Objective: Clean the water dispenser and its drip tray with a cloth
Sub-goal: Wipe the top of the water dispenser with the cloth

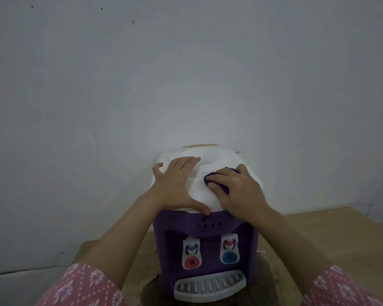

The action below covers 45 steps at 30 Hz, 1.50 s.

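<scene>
Right hand (237,191) presses cloth (217,181) on dispenser (206,230); wooden table (318,226), grey wall (186,74).

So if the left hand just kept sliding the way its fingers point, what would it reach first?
Probably the round recess in the water dispenser's white top: the left hand lies flat there, fingertips aimed up and right, nearly at the recess edge. Beyond that comes the wall, though depth is unclear.
</scene>
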### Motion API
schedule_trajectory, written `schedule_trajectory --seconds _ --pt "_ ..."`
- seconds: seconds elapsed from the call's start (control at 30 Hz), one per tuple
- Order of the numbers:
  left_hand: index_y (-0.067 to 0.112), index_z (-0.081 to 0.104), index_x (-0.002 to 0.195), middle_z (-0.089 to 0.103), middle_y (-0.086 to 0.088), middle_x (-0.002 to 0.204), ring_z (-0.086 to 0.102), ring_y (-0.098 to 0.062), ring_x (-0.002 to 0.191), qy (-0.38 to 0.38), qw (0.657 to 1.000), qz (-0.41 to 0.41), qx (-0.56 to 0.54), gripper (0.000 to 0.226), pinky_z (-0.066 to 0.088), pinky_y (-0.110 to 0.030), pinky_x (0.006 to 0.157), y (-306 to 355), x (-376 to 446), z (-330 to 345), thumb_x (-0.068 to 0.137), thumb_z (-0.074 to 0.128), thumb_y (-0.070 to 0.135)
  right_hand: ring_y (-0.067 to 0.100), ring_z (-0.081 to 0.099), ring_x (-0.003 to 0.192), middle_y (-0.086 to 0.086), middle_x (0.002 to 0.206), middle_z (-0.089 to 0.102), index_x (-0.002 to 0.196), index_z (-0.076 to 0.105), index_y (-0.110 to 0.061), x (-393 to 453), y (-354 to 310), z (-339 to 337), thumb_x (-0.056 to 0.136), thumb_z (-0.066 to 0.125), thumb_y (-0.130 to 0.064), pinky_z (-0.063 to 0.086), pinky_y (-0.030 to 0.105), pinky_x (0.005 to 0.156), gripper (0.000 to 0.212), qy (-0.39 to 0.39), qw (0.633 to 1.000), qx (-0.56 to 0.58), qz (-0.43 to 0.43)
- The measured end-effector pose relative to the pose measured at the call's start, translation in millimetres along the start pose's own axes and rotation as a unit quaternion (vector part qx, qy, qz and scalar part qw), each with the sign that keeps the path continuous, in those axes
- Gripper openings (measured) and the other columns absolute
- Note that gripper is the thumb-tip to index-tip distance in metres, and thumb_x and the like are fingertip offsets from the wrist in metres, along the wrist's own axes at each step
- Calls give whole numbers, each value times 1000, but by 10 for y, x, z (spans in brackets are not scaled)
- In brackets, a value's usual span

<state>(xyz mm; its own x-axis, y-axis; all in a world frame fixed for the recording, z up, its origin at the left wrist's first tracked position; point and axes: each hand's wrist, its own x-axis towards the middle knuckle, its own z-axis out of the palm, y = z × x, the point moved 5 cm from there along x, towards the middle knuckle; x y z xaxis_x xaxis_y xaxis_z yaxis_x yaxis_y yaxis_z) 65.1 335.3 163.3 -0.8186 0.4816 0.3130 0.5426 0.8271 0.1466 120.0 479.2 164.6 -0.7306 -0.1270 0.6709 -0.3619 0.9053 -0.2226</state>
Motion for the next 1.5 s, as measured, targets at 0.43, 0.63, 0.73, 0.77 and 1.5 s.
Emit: schedule_trajectory --seconds 0.43,0.63,0.73,0.77,1.5 --pt "14 51 123 52 -2 128 46 -17 118 336 822 -181 -423 50 36 -37 103 -356 -357 47 87 29 41 24 50 80 -8 88 71 90 72 -18 -212 117 -131 83 59 -24 46 25 52 15 173 985 10 27" --pt "12 56 120 58 -4 125 51 -22 115 366 818 -242 -371 54 38 -41 101 -355 -308 151 84 27 40 23 49 78 -6 90 71 90 72 -15 -266 105 -79 83 60 -22 44 26 55 15 201 979 19 3" --pt "8 57 118 61 -7 122 54 -23 113 385 829 -242 -327 50 37 -46 102 -314 -313 168 86 29 34 23 49 74 -4 89 71 90 73 -13 -260 165 -112 84 58 -23 44 23 58 19 183 979 15 -84" --pt "7 57 118 61 -8 121 54 -24 112 389 830 -240 -320 49 36 -48 102 -302 -312 169 86 29 33 23 49 76 -4 88 72 90 73 -13 -225 275 -130 84 58 -23 45 25 58 19 184 982 11 -45" --pt "11 58 117 62 -5 120 54 -22 109 399 843 -242 -268 47 39 -35 92 -340 -265 234 88 28 33 22 43 94 1 91 69 89 71 -22 372 878 -29 91 44 -29 43 33 71 27 -41 981 25 186"
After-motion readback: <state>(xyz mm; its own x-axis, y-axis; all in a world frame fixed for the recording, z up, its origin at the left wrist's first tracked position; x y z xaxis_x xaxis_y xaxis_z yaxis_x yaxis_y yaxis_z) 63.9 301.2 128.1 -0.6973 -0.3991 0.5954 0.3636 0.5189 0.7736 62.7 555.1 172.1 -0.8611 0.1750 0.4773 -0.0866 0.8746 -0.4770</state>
